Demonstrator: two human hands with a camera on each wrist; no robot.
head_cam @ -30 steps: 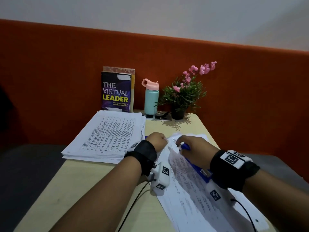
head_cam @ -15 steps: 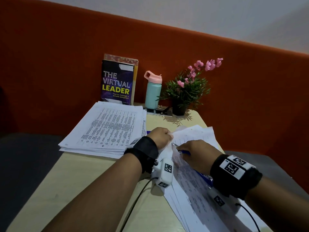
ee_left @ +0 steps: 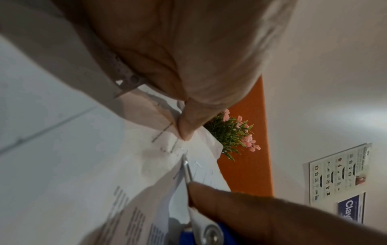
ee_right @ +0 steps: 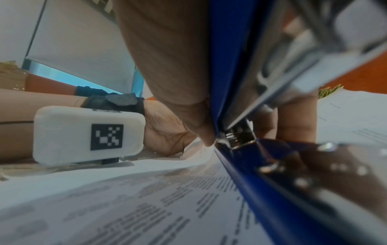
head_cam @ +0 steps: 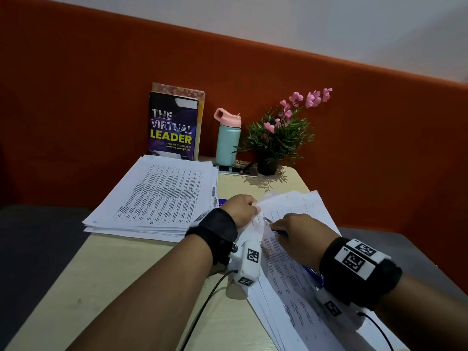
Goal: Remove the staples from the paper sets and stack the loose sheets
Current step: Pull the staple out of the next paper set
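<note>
A stapled paper set (head_cam: 291, 287) lies at the table's right, its upper sheets lifted. My left hand (head_cam: 254, 206) pinches the set's crumpled far corner (ee_left: 201, 145), thumb (ee_left: 187, 127) pressed on the paper. My right hand (head_cam: 274, 225) grips a blue stapler (ee_right: 226, 66), whose thin metal remover tip (ee_left: 187, 165) points at the corner just below the left thumb. A small staple (ee_left: 198, 164) shows beside the tip. The stack of loose sheets (head_cam: 162, 196) lies to the left of my left hand.
At the back of the table (head_cam: 126, 287) stand a book (head_cam: 173, 127), a teal bottle with a pink lid (head_cam: 227, 140) and a potted plant with pink flowers (head_cam: 276, 140). An orange padded wall rises behind them. Wrist-camera cables trail over the table near my forearms.
Both hands have stayed at the stapled corner. The right hand has drawn back slightly, so the stapler's metal tip now shows in front of its fingers. The head view has shifted.
</note>
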